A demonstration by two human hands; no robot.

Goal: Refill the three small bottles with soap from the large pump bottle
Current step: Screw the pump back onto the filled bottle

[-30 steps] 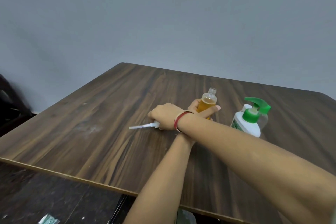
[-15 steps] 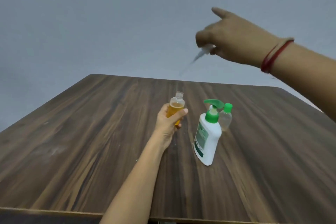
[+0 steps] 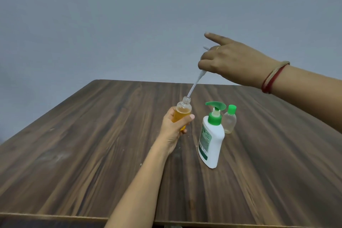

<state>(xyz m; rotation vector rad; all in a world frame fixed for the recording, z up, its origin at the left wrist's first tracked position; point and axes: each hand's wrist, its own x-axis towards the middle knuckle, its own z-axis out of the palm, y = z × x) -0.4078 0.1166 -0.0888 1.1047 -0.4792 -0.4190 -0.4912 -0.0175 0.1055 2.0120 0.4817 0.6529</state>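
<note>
The tabletop (image 3: 88,153) is dark wood-grain board, smooth with a dull sheen. The open small bottle (image 3: 183,112) at centre is clear glossy plastic, as is the green-capped bottle (image 3: 229,122) right of it. The pump bottle (image 3: 211,142) is opaque white plastic, smooth, its green pump head (image 3: 215,106) shinier. The dip tube (image 3: 194,86) above is translucent white plastic. The wall (image 3: 111,24) is matt; the wrist bands (image 3: 272,77) at right look like thread.

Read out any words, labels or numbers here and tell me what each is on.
The green-printed label on the white plastic pump bottle: too blurred to read.
No text visible on the small clear green-capped bottle or the small clear bottle of amber liquid.
</note>
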